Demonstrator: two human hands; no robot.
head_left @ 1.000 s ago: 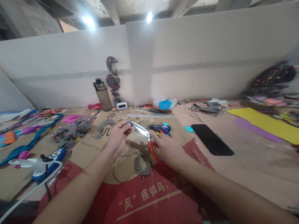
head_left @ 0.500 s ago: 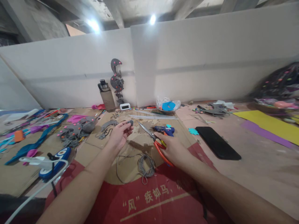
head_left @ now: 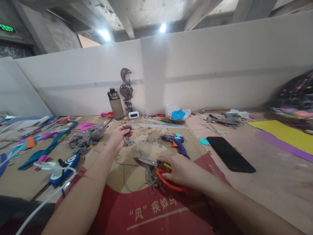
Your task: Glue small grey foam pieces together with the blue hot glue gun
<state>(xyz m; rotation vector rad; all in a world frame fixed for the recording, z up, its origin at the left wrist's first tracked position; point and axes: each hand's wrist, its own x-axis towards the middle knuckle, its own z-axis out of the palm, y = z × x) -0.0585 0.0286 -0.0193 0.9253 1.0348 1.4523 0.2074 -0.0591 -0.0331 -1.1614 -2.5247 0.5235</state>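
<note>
Scissors (head_left: 152, 163), orange-handled, clamped in right hand (head_left: 179, 171): fingers curled tight around the handle loops, thumb on top. Blades appeared shut, or nearly so, with nothing between them. Lay nearer the wearer than the blue glue gun (head_left: 177, 141) and a little to its left, low over a coil of grey cord (head_left: 150, 179); contact with the coil could not be told. Long axis ran close to level, left to right: tips pointed left, handles to the right, inside the palm.

Small grey piece (head_left: 128, 128) pinched between thumb and fingertips of left hand (head_left: 118, 137), remaining fingers folded in; held left of the glue gun and slightly beyond it, well apart from the blades.

Progress, judged: no cut under way. Grey piece held free and separate, cord coil lying loose and untouched by either hand.

Cardboard sheet (head_left: 117, 182) spread beneath the glue gun and both hands. Black phone (head_left: 230, 153) flat, right of the glue gun. Water bottle (head_left: 116, 105) upright, beyond the glue gun and to its left.
</note>
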